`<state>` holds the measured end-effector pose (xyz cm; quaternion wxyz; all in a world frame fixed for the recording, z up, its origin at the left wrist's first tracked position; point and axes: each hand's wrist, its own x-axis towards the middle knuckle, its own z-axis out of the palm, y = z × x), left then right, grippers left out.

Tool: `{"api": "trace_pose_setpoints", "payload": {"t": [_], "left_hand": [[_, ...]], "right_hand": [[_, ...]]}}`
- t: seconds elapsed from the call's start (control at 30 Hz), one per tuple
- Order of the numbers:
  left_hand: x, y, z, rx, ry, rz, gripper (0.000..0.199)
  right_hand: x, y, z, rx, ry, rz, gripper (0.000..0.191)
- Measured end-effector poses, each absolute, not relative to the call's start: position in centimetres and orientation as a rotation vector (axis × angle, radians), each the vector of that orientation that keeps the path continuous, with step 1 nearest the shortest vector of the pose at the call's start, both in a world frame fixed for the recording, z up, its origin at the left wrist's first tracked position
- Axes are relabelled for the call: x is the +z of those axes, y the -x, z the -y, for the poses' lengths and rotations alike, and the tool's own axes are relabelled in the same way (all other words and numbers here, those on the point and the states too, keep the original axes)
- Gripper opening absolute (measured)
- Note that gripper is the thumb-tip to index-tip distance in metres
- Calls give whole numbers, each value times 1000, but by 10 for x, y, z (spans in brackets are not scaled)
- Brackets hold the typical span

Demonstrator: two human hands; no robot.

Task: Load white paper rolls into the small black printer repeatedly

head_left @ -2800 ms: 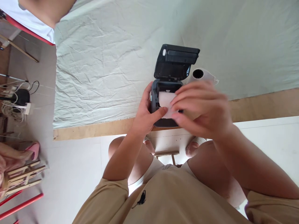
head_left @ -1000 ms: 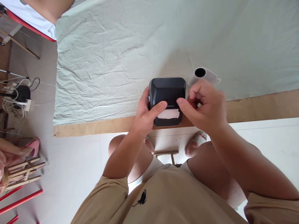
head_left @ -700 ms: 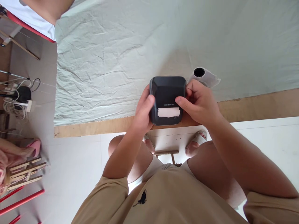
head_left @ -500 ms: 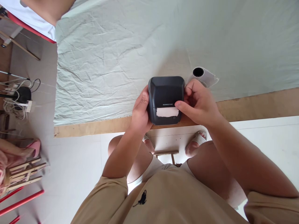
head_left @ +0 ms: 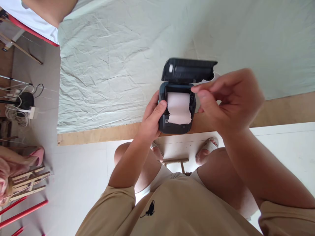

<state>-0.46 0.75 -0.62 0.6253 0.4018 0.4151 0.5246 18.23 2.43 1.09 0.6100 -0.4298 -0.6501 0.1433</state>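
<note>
A small black label printer (head_left: 175,128) is held by its left side in my left hand (head_left: 154,116), the thumb over the rim. Its lid (head_left: 188,69) stands swung up at the far side. Inside the bay lies a roll of white paper (head_left: 178,102), with a torn end hanging out over the front. My right hand (head_left: 228,101) is beside the printer's right edge, somewhat blurred, index finger stretched to the bay's far right corner and thumb a little apart. I see nothing held in it. A second white roll behind the lid is mostly hidden.
A pale green cloth (head_left: 110,65) covers the table, with a bare wooden edge (head_left: 98,132) toward me. Another person's arm (head_left: 52,11) reaches in at the upper left. Tangled cables (head_left: 17,113) and a small wooden rack (head_left: 28,183) are on the left.
The printer's lid has swung up from closed, baring the paper roll inside. My right hand has shifted right and turned; my left hand still grips the printer, its thumb now over the rim.
</note>
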Motion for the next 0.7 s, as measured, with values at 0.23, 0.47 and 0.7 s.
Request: {"api": "trace_pose_setpoints", "payload": {"t": [0.23, 0.47, 0.7], "left_hand": [[-4, 7, -4, 1127, -1032, -947, 52], [-1, 7, -4, 1089, -968, -968, 56], [4, 4, -3, 1131, -802, -1038, 57]], "right_hand": [[39, -194, -23, 259, 1413, 2232, 18], [60, -199, -21, 608, 1435, 2254, 25], [57, -247, -38, 750, 1364, 1523, 39]]}}
